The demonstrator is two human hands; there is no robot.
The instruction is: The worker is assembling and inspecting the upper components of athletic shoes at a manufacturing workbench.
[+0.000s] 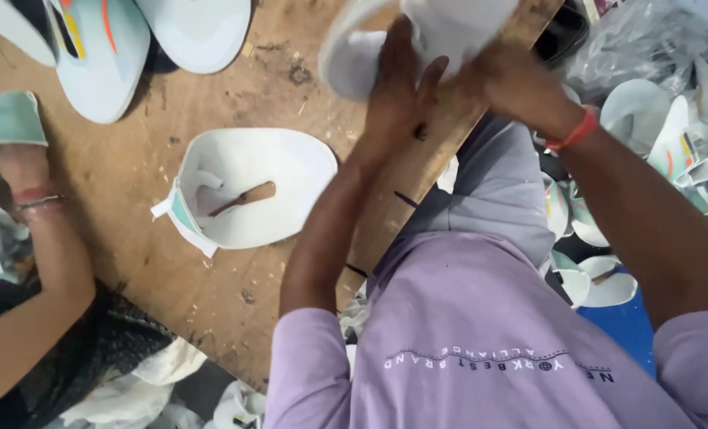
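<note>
My left hand [396,95] lies with fingers stretched flat against a white shoe upper [370,48] at the top of the view, over the edge of a wooden table [163,262]. My right hand [506,75] grips the same white piece from the right side; a red band sits on that wrist. The piece is partly cut off by the top edge of the view. Another white shoe upper [247,187] lies flat on the table to the left, with a small brown wooden tool [247,197] resting on it.
Pale blue and white shoe pieces [104,48] lie at the table's far left. Another person's arm [32,238] with bracelets rests at the left edge, holding a green-white piece [4,119]. A heap of white shoe parts [664,127] and plastic fills the right side.
</note>
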